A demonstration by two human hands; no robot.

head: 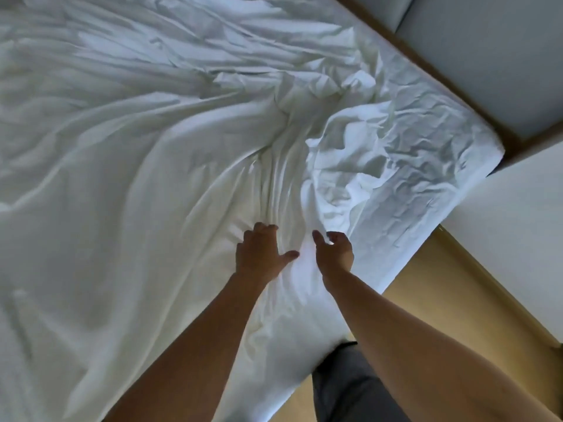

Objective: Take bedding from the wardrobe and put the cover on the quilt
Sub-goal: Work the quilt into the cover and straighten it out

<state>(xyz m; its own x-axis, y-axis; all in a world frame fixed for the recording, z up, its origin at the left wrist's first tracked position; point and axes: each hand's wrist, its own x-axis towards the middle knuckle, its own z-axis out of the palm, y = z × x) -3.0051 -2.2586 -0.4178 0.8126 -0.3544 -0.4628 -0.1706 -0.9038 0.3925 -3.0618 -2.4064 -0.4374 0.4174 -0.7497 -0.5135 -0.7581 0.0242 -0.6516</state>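
Observation:
A white quilt cover (146, 166) lies spread over the bed, with long folds running toward my hands. My left hand (262, 254) rests palm down on it near the bed's near edge, fingers spread and their tips pressing into the fabric. Just to its right, my right hand (333, 251) is at a raised fold; its thumb and loosely curved fingers are apart, and no fabric is clearly held. A more crinkled white layer (411, 166) shows at the bed's right corner, partly under a bunched heap of cloth (344, 166).
A brown-edged grey headboard or wall panel (475, 56) borders the bed at the upper right. A white surface (518, 233) stands at the right, with a strip of wooden floor (426, 300) between it and the bed. My grey-trousered leg (344, 388) is at the bed's edge.

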